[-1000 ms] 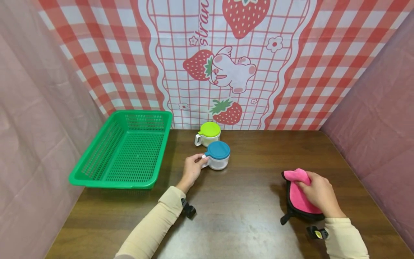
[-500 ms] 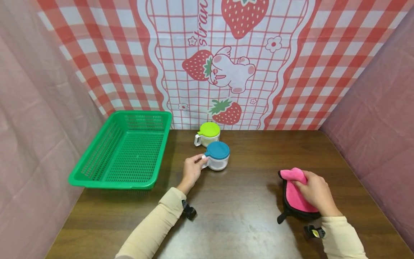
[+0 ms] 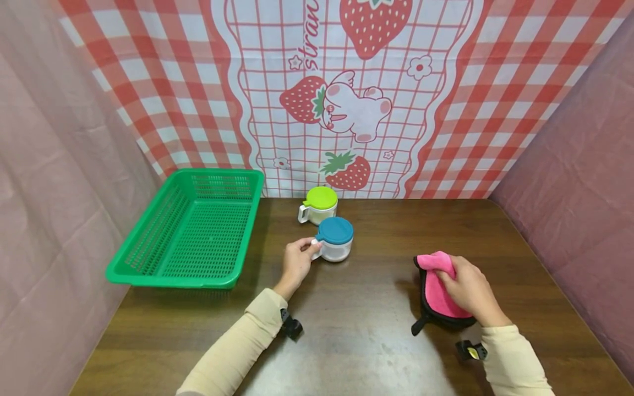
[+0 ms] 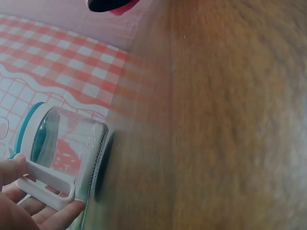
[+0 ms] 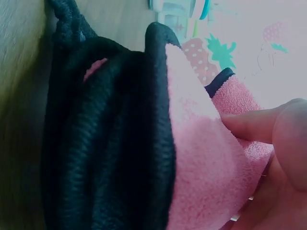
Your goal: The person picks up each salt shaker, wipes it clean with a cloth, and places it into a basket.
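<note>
My left hand grips the white handle of a clear seasoning jar with a blue lid. In the left wrist view, thumb and fingers close round the handle, and the jar's see-through side faces the camera. Over the right part of the table, my right hand holds a folded pink cloth with black edging and a hanging loop. The right wrist view has the thumb pressing into the pink pile, while black folds fill the left side. The other fingers are mostly hidden there.
Behind the blue-lidded jar stands a similar jar with a green lid, its handle pointing left. A green perforated basket occupies the left of the wooden table. A strawberry-print curtain borders the back, with pink drapes at both sides.
My right hand has moved left with the cloth, toward the jars. The left hand keeps its grip, and the blue-lidded jar has shifted only very slightly.
</note>
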The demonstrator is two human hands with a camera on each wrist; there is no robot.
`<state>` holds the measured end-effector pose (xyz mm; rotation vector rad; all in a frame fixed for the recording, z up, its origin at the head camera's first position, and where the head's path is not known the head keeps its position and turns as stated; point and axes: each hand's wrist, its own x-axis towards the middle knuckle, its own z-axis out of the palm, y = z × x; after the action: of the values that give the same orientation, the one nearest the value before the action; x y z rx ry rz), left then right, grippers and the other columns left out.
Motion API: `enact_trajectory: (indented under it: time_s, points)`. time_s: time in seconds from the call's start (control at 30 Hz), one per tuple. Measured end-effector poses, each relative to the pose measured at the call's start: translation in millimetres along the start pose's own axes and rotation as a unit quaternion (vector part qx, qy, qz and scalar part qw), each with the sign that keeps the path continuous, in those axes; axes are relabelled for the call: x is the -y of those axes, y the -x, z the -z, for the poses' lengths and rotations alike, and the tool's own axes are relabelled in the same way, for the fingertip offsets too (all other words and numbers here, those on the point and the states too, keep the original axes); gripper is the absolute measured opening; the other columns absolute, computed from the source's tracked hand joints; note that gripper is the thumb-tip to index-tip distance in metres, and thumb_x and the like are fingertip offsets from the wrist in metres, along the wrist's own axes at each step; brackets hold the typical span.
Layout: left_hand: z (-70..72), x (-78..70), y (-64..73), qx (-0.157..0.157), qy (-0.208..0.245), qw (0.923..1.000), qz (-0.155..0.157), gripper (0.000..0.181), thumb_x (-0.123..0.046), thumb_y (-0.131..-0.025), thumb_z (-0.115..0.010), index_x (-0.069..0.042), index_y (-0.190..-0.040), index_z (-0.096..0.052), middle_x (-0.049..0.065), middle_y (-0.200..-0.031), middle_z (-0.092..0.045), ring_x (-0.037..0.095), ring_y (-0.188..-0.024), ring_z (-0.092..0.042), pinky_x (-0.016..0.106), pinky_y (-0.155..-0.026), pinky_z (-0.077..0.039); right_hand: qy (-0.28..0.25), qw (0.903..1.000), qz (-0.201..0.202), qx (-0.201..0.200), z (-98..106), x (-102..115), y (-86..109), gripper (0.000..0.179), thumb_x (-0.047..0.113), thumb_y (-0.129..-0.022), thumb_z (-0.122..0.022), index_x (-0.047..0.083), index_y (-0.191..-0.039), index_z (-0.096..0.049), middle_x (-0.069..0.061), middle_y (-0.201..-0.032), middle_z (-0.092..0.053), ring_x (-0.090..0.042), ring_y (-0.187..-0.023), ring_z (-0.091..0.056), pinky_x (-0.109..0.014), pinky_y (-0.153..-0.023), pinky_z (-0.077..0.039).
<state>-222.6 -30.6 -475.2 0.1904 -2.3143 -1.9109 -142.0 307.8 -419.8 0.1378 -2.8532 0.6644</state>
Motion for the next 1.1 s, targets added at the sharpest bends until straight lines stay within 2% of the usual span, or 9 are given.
enact_trajectory:
  time_s: [0.1, 0.3, 0.37, 0.53, 0.77, 0.97, 1.1]
  points:
    - [-0.5, -1.8, 3.0, -0.002, -0.012, 0.9999, -0.004, 0.021, -0.014, -0.085, -0.075, 0.001, -0.100, -0.075, 0.017, -0.094, -0.075, 0.014, -0.080, -0.065, 0.020, -0.069, -0.052, -0.004, 0.9999, 0.015, -0.004, -4, 4, -0.7, 0.026, 0.008, -0.086, -0.067, -0.009, -0.105, -0.062, -0.025, -0.091, -0.063, -0.040, -0.081, -0.060, -0.055, -0.072, -0.047]
    - [-2.0, -3.7, 9.1, -0.002, -0.027, 0.9993, -0.024, 0.021, -0.013, -0.085, -0.075, 0.002, -0.100, -0.074, 0.018, -0.093, -0.075, 0.022, -0.084, -0.069, 0.031, -0.073, -0.056, -0.007, 0.9995, 0.026, -0.019, -8, 13, -4.2, 0.032, 0.007, -0.083, -0.072, -0.009, -0.109, -0.064, -0.021, -0.090, -0.063, -0.035, -0.079, -0.059, -0.049, -0.070, -0.046]
    - [-3.2, -3.6, 10.1, -0.003, -0.022, 0.9995, -0.022, 0.021, -0.013, -0.085, -0.075, 0.002, -0.100, -0.074, 0.018, -0.093, -0.075, 0.023, -0.084, -0.069, 0.032, -0.074, -0.057, -0.008, 0.9993, 0.032, -0.020, -10, 15, -5.9, 0.032, 0.007, -0.082, -0.073, -0.008, -0.109, -0.065, -0.020, -0.089, -0.063, -0.034, -0.077, -0.059, -0.048, -0.069, -0.046]
    - [-5.3, -2.6, 12.8, 0.000, -0.019, 0.9996, -0.020, 0.020, -0.011, -0.084, -0.075, 0.003, -0.099, -0.074, 0.019, -0.092, -0.074, 0.022, -0.082, -0.069, 0.029, -0.071, -0.057, -0.014, 0.9985, 0.044, -0.030, -13, 20, -8.9, 0.034, 0.006, -0.081, -0.075, -0.007, -0.111, -0.066, -0.020, -0.087, -0.064, -0.037, -0.078, -0.060, -0.051, -0.072, -0.047]
    - [-6.3, -2.3, 16.8, 0.004, -0.027, 0.9993, -0.024, 0.019, -0.010, -0.083, -0.075, 0.003, -0.097, -0.073, 0.020, -0.088, -0.074, 0.021, -0.079, -0.070, 0.025, -0.066, -0.055, -0.036, 0.9972, 0.048, -0.045, -16, 30, -12.3, 0.042, 0.007, -0.080, -0.077, -0.008, -0.116, -0.061, -0.027, -0.101, -0.067, -0.042, -0.091, -0.063, -0.057, -0.082, -0.049]
    - [-7.9, -4.4, 21.0, 0.011, -0.026, 0.9993, -0.024, 0.018, -0.009, -0.083, -0.075, 0.004, -0.096, -0.073, 0.020, -0.087, -0.074, 0.021, -0.078, -0.070, 0.024, -0.065, -0.055, -0.049, 0.9980, 0.025, -0.031, -18, 38, -15.0, 0.042, 0.009, -0.080, -0.078, -0.004, -0.113, -0.056, -0.026, -0.101, -0.067, -0.039, -0.086, -0.063, -0.053, -0.077, -0.050]
    - [-9.6, -4.7, 23.5, 0.016, -0.029, 0.9991, -0.024, 0.018, -0.009, -0.083, -0.075, 0.004, -0.096, -0.072, 0.020, -0.087, -0.074, 0.020, -0.078, -0.069, 0.024, -0.064, -0.055, -0.046, 0.9979, 0.034, -0.030, -20, 41, -16.6, 0.038, 0.010, -0.080, -0.079, -0.003, -0.108, -0.058, -0.024, -0.097, -0.068, -0.037, -0.083, -0.063, -0.051, -0.075, -0.050]
